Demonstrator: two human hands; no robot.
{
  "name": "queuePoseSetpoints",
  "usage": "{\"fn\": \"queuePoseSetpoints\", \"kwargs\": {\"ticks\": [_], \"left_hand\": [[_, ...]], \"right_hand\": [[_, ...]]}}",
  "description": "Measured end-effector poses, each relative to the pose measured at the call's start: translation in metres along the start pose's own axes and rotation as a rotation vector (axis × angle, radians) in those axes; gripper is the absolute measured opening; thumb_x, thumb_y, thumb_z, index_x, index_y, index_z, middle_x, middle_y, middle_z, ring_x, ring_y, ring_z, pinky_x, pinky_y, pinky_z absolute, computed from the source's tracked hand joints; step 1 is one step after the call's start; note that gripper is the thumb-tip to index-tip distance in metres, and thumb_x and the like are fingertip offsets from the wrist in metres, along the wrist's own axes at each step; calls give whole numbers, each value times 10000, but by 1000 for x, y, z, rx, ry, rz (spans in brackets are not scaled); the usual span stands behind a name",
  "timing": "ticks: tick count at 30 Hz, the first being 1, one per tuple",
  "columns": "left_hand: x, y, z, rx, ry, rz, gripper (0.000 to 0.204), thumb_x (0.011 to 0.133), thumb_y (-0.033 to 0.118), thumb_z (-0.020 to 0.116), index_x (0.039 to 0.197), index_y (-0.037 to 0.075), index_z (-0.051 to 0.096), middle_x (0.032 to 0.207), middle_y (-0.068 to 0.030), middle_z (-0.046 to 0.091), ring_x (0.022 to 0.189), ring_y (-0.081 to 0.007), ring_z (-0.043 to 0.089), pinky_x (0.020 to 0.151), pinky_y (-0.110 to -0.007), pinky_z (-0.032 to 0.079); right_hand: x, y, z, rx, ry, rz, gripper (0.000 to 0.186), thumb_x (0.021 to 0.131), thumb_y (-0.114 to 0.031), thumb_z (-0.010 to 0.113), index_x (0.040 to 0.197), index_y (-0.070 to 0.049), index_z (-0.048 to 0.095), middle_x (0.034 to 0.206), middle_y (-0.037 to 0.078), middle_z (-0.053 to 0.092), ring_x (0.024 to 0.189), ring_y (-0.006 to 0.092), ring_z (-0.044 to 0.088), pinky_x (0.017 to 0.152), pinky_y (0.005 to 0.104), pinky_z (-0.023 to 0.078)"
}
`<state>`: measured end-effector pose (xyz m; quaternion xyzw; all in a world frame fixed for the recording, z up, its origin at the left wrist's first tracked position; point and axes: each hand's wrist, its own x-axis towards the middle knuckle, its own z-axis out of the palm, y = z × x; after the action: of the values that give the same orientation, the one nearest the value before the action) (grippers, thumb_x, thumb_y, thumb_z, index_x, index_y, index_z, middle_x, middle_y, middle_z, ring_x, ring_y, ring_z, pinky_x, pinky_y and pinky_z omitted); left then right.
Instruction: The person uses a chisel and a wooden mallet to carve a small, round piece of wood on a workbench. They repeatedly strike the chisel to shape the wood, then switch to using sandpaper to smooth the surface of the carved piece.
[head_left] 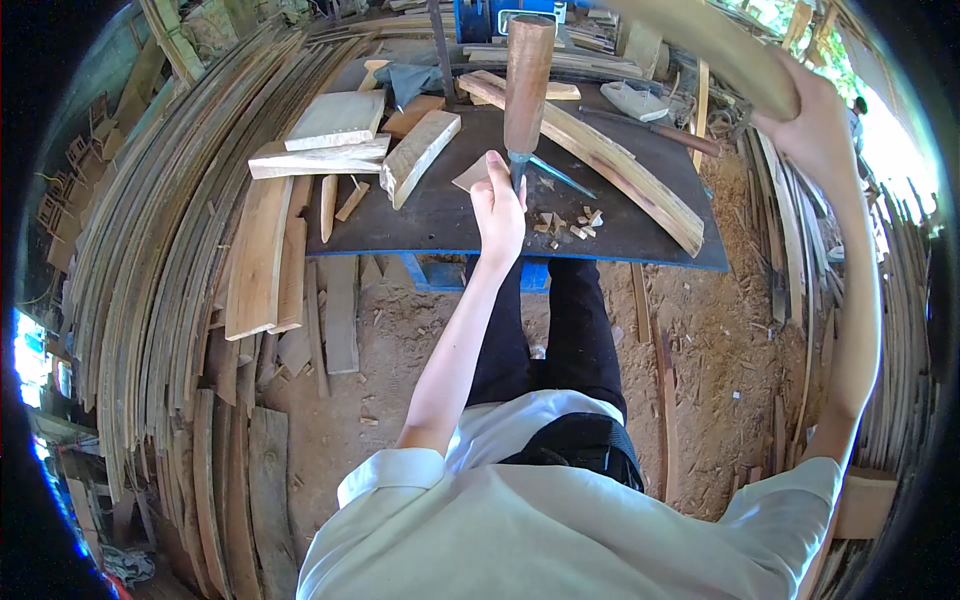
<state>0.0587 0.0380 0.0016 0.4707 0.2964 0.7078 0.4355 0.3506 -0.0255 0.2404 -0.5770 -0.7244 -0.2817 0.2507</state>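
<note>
My left hand is closed round a chisel with a thick wooden handle, held upright over the dark bench top above a small flat wood piece. My right hand is raised at the upper right, gripping a pale wooden club that runs out of the top edge. Beside the chisel lie a thin bluish tool and small wood offcuts. A long curved board crosses the bench's right side; a dark tool with a wooden handle lies behind it.
Boards and blocks rest on the bench's left, some overhanging its edge. Long timber strips are stacked to my left, and more to my right. Sawdust covers the floor. Blue machinery stands behind the bench.
</note>
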Motion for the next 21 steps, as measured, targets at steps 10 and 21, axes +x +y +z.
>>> {"fn": "queuePoseSetpoints", "kwargs": {"ticks": [10,21], "left_hand": [[-2,1,-1,67,16,14,634,1084,398,289,543,86,393,516,-12,429,405,-88,341,399,-248,266],[-1,-2,-2,10,7,47,629,1087,378,273,536,93,378,493,5,381,397,-83,338,385,-246,247]], "right_hand": [[7,8,-2,-112,5,-14,683,688,-194,762,1336,-101,566,1000,159,703,891,297,689,852,408,520],[2,-9,10,2,-13,25,660,693,-200,768,1315,-84,583,1047,152,709,920,250,686,849,368,516]]}}
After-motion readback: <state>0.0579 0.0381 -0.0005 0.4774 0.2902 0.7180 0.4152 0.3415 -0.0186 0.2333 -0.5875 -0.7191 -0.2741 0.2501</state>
